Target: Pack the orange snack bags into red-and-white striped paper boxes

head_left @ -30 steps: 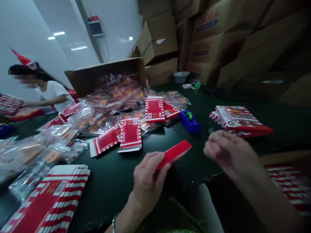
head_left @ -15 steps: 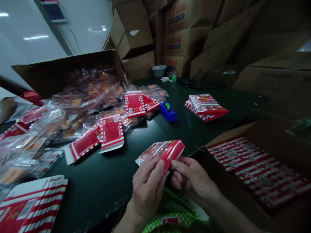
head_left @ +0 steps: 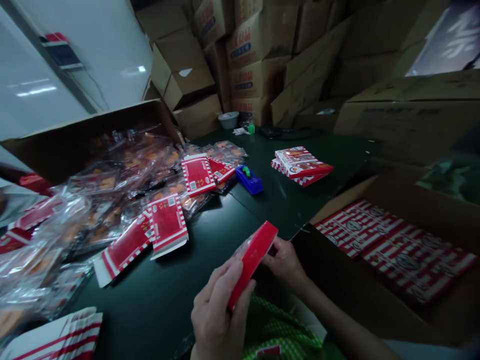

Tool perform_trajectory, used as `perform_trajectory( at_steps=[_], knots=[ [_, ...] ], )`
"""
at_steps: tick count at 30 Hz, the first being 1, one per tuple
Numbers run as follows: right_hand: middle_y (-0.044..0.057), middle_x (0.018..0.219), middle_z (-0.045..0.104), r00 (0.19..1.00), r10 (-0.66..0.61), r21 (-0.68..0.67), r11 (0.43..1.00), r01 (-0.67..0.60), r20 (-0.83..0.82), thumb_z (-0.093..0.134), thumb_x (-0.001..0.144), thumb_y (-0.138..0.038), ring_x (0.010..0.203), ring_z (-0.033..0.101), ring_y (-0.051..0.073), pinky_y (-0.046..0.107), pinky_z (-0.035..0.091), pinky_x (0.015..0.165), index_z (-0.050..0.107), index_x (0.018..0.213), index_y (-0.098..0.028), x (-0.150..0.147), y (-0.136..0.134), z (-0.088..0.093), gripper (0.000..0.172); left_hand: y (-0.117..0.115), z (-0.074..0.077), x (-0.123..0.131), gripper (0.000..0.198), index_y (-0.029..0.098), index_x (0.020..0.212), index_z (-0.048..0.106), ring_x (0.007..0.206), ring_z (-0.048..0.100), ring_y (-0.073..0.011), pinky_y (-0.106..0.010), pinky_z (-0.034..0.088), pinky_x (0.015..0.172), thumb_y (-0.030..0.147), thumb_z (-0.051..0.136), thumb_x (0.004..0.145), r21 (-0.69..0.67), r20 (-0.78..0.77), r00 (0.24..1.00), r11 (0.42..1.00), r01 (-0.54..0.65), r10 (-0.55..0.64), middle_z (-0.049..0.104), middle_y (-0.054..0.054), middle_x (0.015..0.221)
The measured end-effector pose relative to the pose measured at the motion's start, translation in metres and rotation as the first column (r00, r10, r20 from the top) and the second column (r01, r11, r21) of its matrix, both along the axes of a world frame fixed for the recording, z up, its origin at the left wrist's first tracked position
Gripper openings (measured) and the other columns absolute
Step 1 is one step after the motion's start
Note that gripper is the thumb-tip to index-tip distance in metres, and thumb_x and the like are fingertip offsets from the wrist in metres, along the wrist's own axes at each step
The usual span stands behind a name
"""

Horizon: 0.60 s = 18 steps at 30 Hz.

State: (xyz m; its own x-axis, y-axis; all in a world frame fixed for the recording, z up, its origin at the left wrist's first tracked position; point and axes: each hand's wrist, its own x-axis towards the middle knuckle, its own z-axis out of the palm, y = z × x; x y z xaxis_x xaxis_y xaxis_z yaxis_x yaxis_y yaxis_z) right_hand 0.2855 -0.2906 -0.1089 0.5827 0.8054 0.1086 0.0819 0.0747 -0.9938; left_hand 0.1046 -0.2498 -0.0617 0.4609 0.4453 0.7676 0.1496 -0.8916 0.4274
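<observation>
head camera: the red carton is held tilted above the near edge of the worktop, narrow red face up. the left hand grasps it, thumb on one side and fingers on the other. the fingers of the right hand are at its far end, partly hidden behind it; whether they pinch it or only touch it cannot be told. caution: excess pressure from the left fingers could bow the thin card walls and spoil the edges. if that grip slackens while the right hand gives no support, the carton could drop onto the green checked apron. the right forearm lies just beside the open cardboard box; a wide elbow movement could catch its wall and disturb the striped cartons inside. farther out, the blue tape dispenser stands just beside a carton lying on clear packets; a careless reach for it could make that carton slide, since the film looks slick. to its right, the two stacked cartons are not flush, so a knock could shift the upper one. left of centre, the two overlapping cartons have pale flaps standing out, which a passing sleeve or hand could snag or crease.
</observation>
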Motion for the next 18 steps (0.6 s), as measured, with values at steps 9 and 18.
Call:
perform_trajectory(
  at_steps=[9,18],
  knots=[
    [0.011,0.092,0.073,0.824,0.37,-0.303,0.8,-0.518,-0.43,0.076,0.066,-0.047,0.064,0.069,0.022,0.031,0.054,0.054,0.058,0.115,-0.021,0.059,0.019,0.033,0.058,0.005,-0.005,-0.002,0.016,0.015,0.104,0.062,0.102,0.069,-0.0169,-0.036,0.046,0.106,0.014,0.058,0.089,0.313,-0.157,0.98,0.935,0.165,-0.121,0.076,-0.007,0.094],
    [0.011,0.108,0.072,0.801,0.398,-0.24,0.809,-0.536,-0.447,0.084,0.059,-0.029,0.093,0.07,0.032,0.043,0.059,0.077,0.059,0.121,-0.023,0.057,0.025,0.005,0.067,0.009,-0.067,-0.048,0.04,0.019,0.126,0.055,0.135,0.043,-0.0301,-0.049,0.045,0.104,0.025,0.057,0.086,-0.115,-0.237,0.968,0.987,-0.115,0.085,0.057,-0.017,0.134]
  ],
)
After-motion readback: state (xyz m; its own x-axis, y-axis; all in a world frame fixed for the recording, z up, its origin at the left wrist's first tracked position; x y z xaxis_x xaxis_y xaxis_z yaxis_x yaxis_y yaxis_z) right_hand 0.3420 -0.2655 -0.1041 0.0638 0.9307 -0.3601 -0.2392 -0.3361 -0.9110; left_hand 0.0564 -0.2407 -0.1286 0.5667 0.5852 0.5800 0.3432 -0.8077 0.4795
